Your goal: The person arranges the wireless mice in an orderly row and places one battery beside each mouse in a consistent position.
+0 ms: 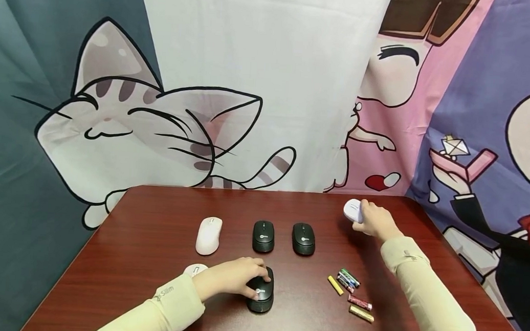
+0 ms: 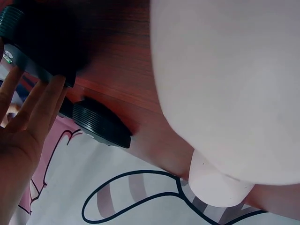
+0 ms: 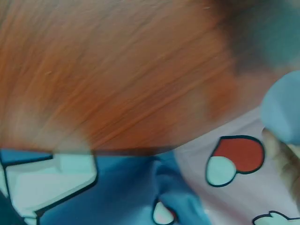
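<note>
My left hand grips a black computer mouse by its sides near the middle of the table. In the left wrist view, fingers lie along the side of this black mouse. At the far right, my right hand holds a white computer mouse by its right end, with a shadow on the table below. The right wrist view catches this white mouse only at its edge, with part of the fingers. Partly behind my left wrist lies another white mouse.
Two black mice stand side by side beyond my left hand. Left of them lies a white mouse. Several loose batteries lie right of centre on the brown table. A printed curtain hangs behind the table's far edge.
</note>
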`<action>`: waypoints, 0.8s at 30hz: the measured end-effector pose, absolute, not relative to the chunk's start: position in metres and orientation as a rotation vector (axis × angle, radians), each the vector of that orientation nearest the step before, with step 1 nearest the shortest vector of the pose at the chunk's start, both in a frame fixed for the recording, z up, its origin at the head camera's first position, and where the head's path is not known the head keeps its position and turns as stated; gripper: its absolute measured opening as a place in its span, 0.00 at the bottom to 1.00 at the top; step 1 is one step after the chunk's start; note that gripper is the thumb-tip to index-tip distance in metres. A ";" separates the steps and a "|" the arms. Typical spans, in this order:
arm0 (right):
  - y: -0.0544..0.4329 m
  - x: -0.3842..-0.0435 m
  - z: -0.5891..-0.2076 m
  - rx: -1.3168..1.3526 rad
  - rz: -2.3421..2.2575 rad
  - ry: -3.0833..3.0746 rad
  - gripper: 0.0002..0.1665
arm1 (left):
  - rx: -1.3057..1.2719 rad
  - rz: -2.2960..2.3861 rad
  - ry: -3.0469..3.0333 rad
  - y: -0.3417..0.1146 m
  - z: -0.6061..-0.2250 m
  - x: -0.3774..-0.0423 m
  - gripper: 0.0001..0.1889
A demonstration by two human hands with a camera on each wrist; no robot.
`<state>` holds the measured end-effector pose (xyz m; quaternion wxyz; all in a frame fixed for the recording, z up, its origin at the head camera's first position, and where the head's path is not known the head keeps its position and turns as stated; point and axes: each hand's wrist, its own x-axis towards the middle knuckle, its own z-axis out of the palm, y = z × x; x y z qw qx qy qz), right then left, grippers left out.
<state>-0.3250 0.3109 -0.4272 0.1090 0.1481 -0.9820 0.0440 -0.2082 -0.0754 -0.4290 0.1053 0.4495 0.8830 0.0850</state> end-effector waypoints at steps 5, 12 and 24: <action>0.298 -0.325 -0.420 0.342 0.222 -2.923 0.41 | 1.304 0.247 2.603 -0.076 -0.431 -0.209 0.18; 0.280 -0.319 -0.409 0.280 0.307 -2.943 0.40 | 1.309 0.246 2.607 -0.076 -0.432 -0.209 0.18; 0.255 -0.303 -0.391 0.221 0.539 -2.889 0.35 | 1.302 0.262 2.597 -0.075 -0.431 -0.209 0.17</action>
